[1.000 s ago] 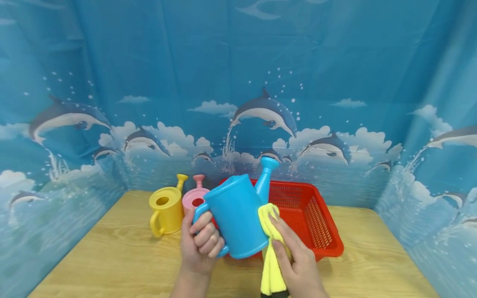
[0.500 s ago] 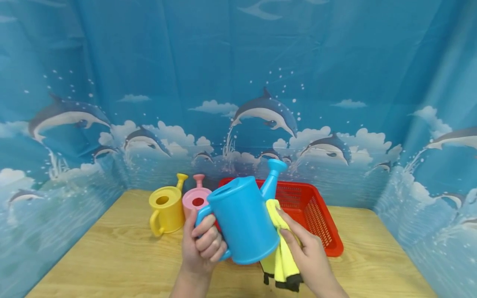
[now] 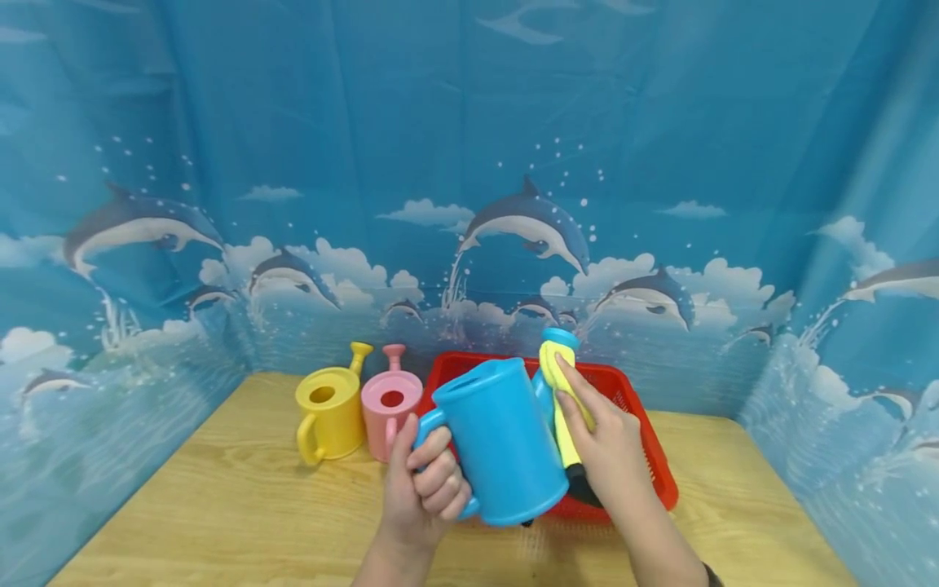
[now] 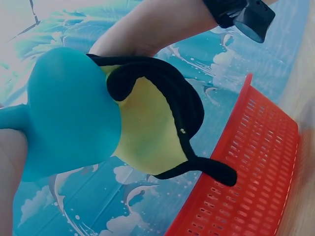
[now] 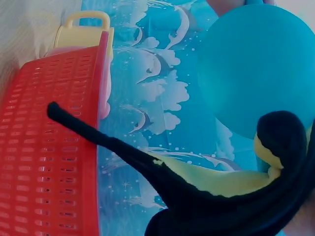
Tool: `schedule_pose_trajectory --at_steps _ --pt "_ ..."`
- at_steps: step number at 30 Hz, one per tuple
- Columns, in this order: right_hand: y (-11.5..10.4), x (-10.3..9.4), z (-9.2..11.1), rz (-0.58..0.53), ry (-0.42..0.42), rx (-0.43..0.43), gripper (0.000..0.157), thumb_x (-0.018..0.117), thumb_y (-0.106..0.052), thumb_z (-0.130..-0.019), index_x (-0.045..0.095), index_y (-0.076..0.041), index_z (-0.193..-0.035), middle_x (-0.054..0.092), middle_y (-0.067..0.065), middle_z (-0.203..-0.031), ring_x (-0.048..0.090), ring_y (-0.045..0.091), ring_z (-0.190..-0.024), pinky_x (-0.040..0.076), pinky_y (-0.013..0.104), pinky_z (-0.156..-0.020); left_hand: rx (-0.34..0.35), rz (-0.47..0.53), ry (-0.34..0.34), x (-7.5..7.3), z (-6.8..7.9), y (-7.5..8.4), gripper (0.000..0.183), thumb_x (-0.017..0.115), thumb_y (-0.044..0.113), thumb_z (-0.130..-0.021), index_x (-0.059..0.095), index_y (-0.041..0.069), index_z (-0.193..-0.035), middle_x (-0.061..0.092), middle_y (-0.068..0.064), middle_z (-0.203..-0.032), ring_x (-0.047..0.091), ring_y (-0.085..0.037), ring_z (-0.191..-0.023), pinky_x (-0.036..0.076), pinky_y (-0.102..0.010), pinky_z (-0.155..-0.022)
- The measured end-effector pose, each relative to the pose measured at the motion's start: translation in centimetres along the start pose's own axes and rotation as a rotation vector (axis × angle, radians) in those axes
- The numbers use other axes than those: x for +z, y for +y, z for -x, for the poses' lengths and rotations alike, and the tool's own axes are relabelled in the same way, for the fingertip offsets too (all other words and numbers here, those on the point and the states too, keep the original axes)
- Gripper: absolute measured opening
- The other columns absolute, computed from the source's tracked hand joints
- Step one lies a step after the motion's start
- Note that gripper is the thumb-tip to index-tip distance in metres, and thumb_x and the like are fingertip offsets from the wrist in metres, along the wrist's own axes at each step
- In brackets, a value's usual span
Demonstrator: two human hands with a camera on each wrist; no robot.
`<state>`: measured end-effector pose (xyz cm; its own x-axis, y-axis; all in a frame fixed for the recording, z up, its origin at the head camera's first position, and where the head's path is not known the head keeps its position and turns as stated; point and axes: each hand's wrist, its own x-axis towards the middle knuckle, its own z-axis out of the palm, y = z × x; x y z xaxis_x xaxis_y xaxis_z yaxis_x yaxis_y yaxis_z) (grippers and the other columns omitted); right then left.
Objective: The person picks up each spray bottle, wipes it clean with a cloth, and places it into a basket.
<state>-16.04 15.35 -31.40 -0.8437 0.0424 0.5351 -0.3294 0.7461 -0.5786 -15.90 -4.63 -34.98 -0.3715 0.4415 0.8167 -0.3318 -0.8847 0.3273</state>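
Observation:
My left hand (image 3: 427, 493) grips the handle of a blue watering can (image 3: 506, 444), held tilted above the table with its spout up and to the right. With my right hand (image 3: 616, 448) I pinch a yellow cloth (image 3: 559, 408) around the spout, just below its blue rose. Black edging on the cloth (image 4: 145, 128) hangs loose in the left wrist view. The right wrist view shows the base of the can (image 5: 256, 69) close to the cloth. Most of the spout is hidden by the cloth and fingers.
A red perforated basket (image 3: 649, 456) stands on the wooden table (image 3: 242, 522) behind the can. To its left are a yellow watering can (image 3: 341, 416) and a pink watering can (image 3: 380, 420). A dolphin-print curtain (image 3: 381, 147) surrounds the table.
The blue can has shifted right and slightly down with my left hand. My right hand has moved the cloth from the can's lower side up onto its spout.

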Motion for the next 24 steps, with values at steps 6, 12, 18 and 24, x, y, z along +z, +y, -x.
schedule_pose_trajectory --at_steps 6,12,18,24 --pt "0.3 0.5 0.6 -0.172 0.011 -0.026 0.041 0.052 -0.036 -0.092 0.04 -0.045 -0.131 0.058 0.002 -0.073 0.045 0.012 -0.047 0.042 0.025 -0.047 0.026 0.075 -0.047 -0.5 0.0 0.3 0.041 0.02 0.043 -0.1 0.021 0.018 -0.067 0.027 0.006 -0.052 0.023 -0.006 -0.037 0.015 -0.016 -0.036" --pt "0.5 1.5 2.2 -0.295 -0.014 -0.122 0.037 0.054 -0.021 -0.092 0.05 -0.033 -0.127 0.068 0.004 -0.086 0.04 0.004 -0.04 0.04 0.024 -0.044 0.079 0.083 0.013 -0.6 0.4 0.7 0.041 0.019 0.04 -0.1 0.02 0.018 -0.067 0.027 0.006 -0.051 0.022 -0.006 -0.038 0.013 -0.016 -0.037" --pt "1.6 1.1 3.6 -0.284 -0.116 -0.104 0.034 0.053 -0.022 -0.092 0.052 -0.028 -0.125 0.064 -0.004 -0.071 0.045 0.002 -0.044 0.045 0.024 -0.048 0.049 0.085 0.087 -0.6 0.4 1.2 0.041 0.021 0.042 -0.1 0.02 0.018 -0.067 0.026 0.006 -0.052 0.021 -0.006 -0.038 0.012 -0.016 -0.038" --pt "2.1 0.4 4.8 -0.115 -0.096 -0.241 0.039 0.055 -0.02 -0.092 0.049 -0.029 -0.129 0.068 0.002 -0.102 0.06 0.004 -0.073 0.052 0.027 -0.065 0.01 0.075 0.049 -0.5 0.3 1.6 0.04 0.021 0.042 -0.1 0.02 0.018 -0.067 0.026 0.006 -0.052 0.02 -0.006 -0.038 0.012 -0.015 -0.037"
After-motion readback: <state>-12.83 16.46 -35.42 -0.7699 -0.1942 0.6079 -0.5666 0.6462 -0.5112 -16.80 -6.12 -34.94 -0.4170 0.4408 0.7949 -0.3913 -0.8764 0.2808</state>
